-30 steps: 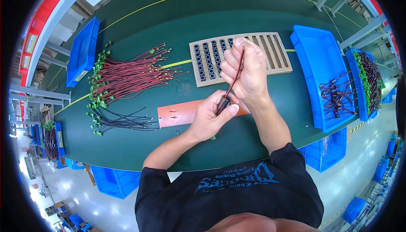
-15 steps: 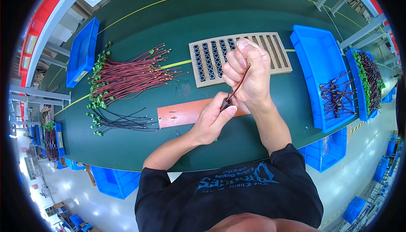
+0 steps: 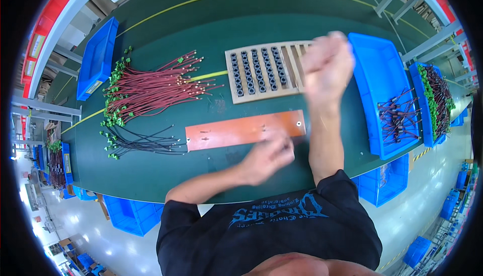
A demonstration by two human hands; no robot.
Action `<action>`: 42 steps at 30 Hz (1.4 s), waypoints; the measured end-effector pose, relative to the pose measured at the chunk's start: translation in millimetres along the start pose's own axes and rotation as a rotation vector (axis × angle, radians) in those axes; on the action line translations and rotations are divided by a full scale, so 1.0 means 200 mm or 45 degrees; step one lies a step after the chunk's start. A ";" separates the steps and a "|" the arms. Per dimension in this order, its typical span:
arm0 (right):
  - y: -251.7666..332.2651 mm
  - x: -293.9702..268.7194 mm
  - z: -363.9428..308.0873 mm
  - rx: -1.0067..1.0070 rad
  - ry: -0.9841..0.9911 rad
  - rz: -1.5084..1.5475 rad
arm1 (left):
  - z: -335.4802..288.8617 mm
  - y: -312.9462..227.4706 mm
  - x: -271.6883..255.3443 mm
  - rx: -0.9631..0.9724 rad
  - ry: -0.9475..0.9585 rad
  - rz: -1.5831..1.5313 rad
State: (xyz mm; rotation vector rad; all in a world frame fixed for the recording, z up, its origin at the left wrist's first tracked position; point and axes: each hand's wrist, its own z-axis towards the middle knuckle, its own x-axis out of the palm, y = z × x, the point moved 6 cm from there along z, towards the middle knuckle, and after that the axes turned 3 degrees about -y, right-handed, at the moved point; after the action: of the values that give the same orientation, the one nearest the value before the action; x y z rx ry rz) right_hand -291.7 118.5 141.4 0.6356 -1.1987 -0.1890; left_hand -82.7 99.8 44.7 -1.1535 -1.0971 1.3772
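Note:
My right hand (image 3: 328,67) is raised over the right end of a pale slotted tray (image 3: 236,99), its fingers curled together and smeared by motion. What it holds, if anything, does not show. My left hand (image 3: 269,159), also blurred, is just below an orange-brown plate (image 3: 229,134) lying on the table. Its fingers are bent, and a faint dark smear is beside them, too blurred to name. Short black cylinders (image 3: 262,70) stand in rows in the left slots of the tray.
Red wires (image 3: 161,85) with green connectors are fanned out at left, black wires (image 3: 146,143) below them. A blue bin (image 3: 375,85) at right holds dark wire assemblies (image 3: 400,117); another blue bin (image 3: 432,102) is beyond it. An upright-edged blue bin (image 3: 98,57) is at far left.
My hands have moved apart: the right one to the right, the left one slightly down and to the right. The red and black wire seen between them is no longer distinguishable.

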 end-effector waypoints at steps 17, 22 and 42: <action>-0.19 0.23 -0.21 0.556 0.753 -0.758 | 0.15 -0.14 -0.33 0.048 -0.432 -0.439; -0.18 0.20 -0.18 0.471 0.703 -0.631 | 0.14 -0.15 -0.30 0.028 -0.403 -0.510; -0.21 0.18 -0.15 0.288 0.635 -0.765 | 0.13 -0.11 -0.31 -0.140 -0.445 -0.851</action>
State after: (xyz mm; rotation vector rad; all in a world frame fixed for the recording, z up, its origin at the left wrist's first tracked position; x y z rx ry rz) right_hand -242.8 78.9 140.7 1.1587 -0.5266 -0.3754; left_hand -101.7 39.0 76.6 -0.5318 -1.6395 1.0043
